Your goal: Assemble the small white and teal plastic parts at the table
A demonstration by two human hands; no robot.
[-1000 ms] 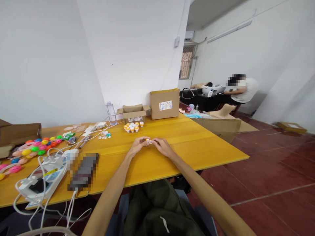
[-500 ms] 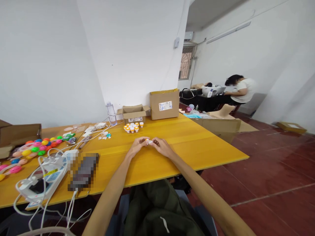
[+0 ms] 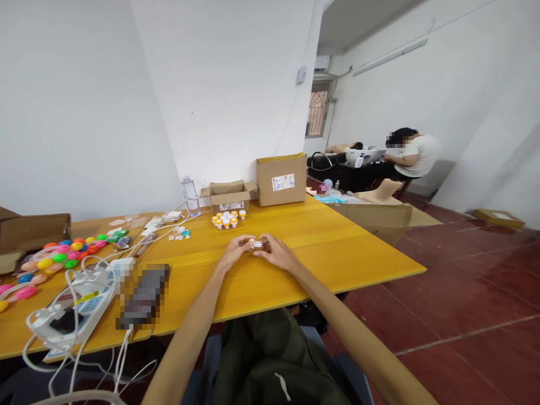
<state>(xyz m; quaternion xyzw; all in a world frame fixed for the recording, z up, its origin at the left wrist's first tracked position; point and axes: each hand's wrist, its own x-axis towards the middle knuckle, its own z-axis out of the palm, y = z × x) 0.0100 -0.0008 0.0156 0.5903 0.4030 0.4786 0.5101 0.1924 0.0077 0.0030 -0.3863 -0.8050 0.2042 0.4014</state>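
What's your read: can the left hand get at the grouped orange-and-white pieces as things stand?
Probably yes: the orange-and-white pieces stand a little beyond the left hand, with no visible obstacle between. That hand holds a small part, though, so it may need freeing first.

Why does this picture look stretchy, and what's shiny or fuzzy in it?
In the head view, likely wide-lens distortion stretches the forearms toward the bottom edge; there too, the red floor has a pale sheen, blocky squares cover the dark device, and the small piece in the left hand looks too tiny for fine detail.
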